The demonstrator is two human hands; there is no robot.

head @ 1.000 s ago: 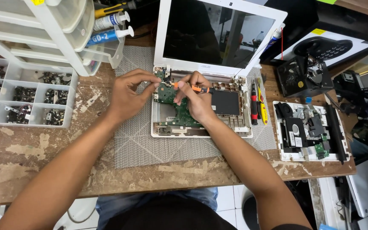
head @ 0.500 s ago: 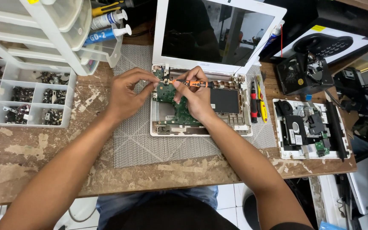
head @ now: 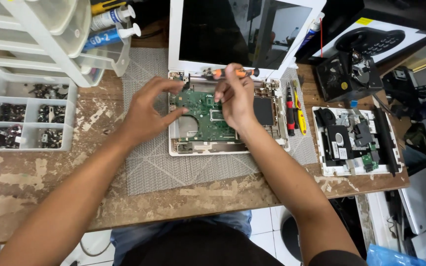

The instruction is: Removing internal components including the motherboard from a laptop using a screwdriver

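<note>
An opened white laptop (head: 272, 143) lies on a grey mat (head: 149, 162), its green circuit board (head: 200, 116) bare and its dark screen (head: 242, 29) raised at the back. My right hand (head: 235, 98) holds an orange-handled screwdriver (head: 232, 73) lying sideways near the hinge, over the board's upper middle. My left hand (head: 146, 111) hovers at the laptop's left edge, fingers spread, thumb and forefinger curved toward the board's left side and the left hinge (head: 178, 76).
Clear compartment tray with screws (head: 23, 116) sits at left under white drawers (head: 35, 34) holding tubes (head: 112, 27). Red and yellow screwdrivers (head: 294, 106) lie right of the laptop. A white tray with removed parts (head: 356, 140) and a black device (head: 343, 74) are at right.
The view has drawn closer. My right hand has lifted the screwdriver up toward the hinge. My left hand has pulled back slightly from the board and spread its fingers.
</note>
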